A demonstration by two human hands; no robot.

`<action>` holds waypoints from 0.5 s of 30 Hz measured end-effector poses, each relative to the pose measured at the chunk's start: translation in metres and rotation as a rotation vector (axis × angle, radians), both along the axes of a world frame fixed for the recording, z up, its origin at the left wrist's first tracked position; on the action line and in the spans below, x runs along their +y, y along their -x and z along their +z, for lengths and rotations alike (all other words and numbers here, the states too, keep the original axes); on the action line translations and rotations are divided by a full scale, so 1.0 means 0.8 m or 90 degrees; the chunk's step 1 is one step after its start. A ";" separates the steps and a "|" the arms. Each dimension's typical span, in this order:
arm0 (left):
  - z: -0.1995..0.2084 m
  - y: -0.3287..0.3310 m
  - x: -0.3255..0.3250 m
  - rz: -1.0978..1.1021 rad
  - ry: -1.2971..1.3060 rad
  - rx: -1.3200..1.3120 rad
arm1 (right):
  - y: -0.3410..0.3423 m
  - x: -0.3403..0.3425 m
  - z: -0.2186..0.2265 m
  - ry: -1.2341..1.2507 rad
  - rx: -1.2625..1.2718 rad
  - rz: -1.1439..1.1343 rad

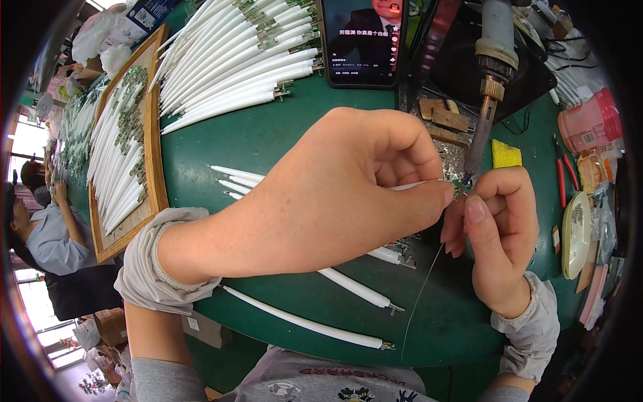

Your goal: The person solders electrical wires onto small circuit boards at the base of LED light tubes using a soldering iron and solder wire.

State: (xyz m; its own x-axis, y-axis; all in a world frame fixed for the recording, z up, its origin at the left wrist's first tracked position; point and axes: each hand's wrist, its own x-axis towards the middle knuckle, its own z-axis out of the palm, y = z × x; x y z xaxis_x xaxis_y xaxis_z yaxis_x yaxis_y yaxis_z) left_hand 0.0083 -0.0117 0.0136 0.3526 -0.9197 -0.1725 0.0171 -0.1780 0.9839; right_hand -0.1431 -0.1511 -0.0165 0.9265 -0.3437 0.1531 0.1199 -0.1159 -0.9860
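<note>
My left hand (348, 194) reaches across the middle, its fingers closed on a white tapered tube (410, 185), mostly hidden by the hand. The end of this tube meets the tip of a soldering iron (491, 87), which points downward. My right hand (502, 234) pinches a thin solder wire (423, 287) close to that tip; the wire trails down to the table's near edge. Below my left hand lie loose white tubes with small circuit boards at their ends, among them a long curved tube (301, 320).
A large heap of white tubes (228, 60) lies at the back left, beside a wood-framed tray (161, 127) holding more. At the back stands a phone (362, 40). A yellow sponge (506, 154), red-handled pliers (566, 171) and an oval dish (576, 234) sit on the right. People work far left.
</note>
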 end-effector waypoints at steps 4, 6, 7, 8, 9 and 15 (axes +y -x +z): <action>0.003 -0.003 0.002 -0.009 -0.018 -0.012 | 0.001 -0.003 -0.004 0.000 -0.010 0.008; 0.002 -0.005 0.003 0.004 -0.049 0.004 | 0.001 -0.005 -0.006 -0.002 -0.020 0.006; 0.001 -0.006 0.002 0.003 -0.049 0.005 | 0.002 -0.006 -0.007 0.010 -0.020 0.000; 0.000 -0.006 0.002 -0.001 -0.056 0.011 | 0.002 -0.007 -0.007 0.021 -0.022 -0.005; -0.001 -0.006 0.002 -0.006 -0.063 0.016 | 0.001 -0.007 -0.009 0.020 -0.022 -0.005; 0.003 -0.003 0.001 -0.021 -0.106 0.039 | -0.007 -0.005 -0.003 0.362 -0.135 -0.072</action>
